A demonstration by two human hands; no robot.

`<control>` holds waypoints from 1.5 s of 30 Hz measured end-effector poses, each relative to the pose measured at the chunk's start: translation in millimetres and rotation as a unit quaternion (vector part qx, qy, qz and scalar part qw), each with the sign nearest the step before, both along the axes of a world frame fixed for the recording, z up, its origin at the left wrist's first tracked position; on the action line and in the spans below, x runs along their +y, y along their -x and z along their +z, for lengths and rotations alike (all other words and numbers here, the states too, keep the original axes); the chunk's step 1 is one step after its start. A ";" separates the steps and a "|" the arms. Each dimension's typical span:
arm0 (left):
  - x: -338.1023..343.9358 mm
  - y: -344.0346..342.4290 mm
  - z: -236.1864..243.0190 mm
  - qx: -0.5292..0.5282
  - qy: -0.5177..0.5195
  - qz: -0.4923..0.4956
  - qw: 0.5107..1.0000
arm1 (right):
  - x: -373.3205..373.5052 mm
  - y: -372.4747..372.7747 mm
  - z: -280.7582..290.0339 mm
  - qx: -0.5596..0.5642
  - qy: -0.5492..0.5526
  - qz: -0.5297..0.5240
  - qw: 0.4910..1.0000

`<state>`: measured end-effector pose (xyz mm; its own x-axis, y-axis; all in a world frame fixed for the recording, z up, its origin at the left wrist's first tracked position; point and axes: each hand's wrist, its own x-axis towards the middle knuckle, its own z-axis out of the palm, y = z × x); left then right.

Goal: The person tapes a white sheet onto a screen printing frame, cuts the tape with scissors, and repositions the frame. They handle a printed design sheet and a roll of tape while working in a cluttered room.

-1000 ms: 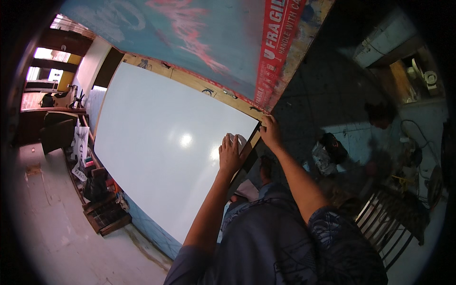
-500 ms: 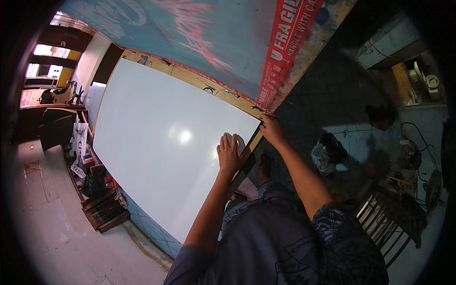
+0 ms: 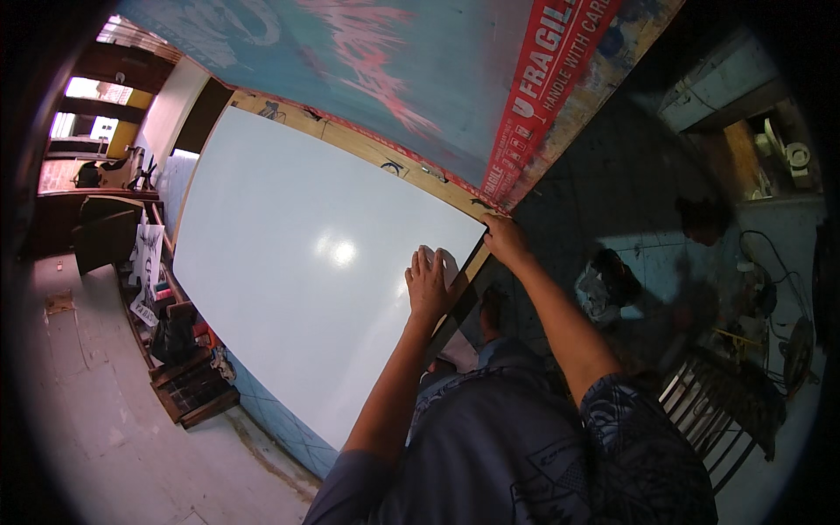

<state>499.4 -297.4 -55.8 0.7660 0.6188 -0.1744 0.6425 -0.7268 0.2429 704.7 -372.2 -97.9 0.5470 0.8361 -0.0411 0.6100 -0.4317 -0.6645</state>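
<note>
A large, glossy white board lies flat across a wooden work table. My left hand rests palm-down near the board's right edge, fingers stretched out on the surface. At the far right corner, my right hand has its fingers closed around the board's edge. What its fingertips do under the corner is hidden. Beyond the board runs a strip of bare wood with dark marks.
A blue-grey painted panel with a red label strip stands behind the board. To the right are a plastic bag on the floor and a slatted rack. Clutter and a dark crate lie at the left.
The view has shifted slightly, so board and hands sit a little farther right. Both hands keep nearly the same places on the board.
</note>
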 end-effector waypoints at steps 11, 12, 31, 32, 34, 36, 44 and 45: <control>-0.9 -2.7 4.1 -0.003 0.023 0.030 0.999 | -8.3 -2.0 -3.6 0.056 -0.015 -0.013 0.998; -1.3 -3.0 4.0 -0.006 0.020 0.031 0.999 | -10.1 -1.2 -6.9 0.040 -0.042 -0.017 0.998; -0.9 -1.6 -5.6 -0.028 0.019 0.043 0.998 | 3.4 -6.6 -29.6 -0.035 -0.035 -0.008 0.999; -2.0 -1.5 -11.7 -0.024 0.000 0.050 0.998 | 5.5 -7.1 -29.2 -0.038 -0.025 0.001 0.999; -3.0 -6.3 -15.3 0.004 0.016 0.044 0.999 | 8.1 -10.7 -23.4 -0.078 0.007 0.029 0.997; -0.2 -1.6 -27.4 0.014 0.026 0.044 0.999 | 15.5 -10.0 -13.1 -0.105 0.044 0.056 0.992; -0.7 -9.8 -13.6 0.012 0.035 0.051 0.998 | 23.7 -22.3 -33.0 -0.160 0.107 0.064 0.979; -0.2 -1.7 -10.8 0.002 0.028 0.060 0.998 | 26.9 -17.5 -28.3 -0.152 0.111 0.074 0.979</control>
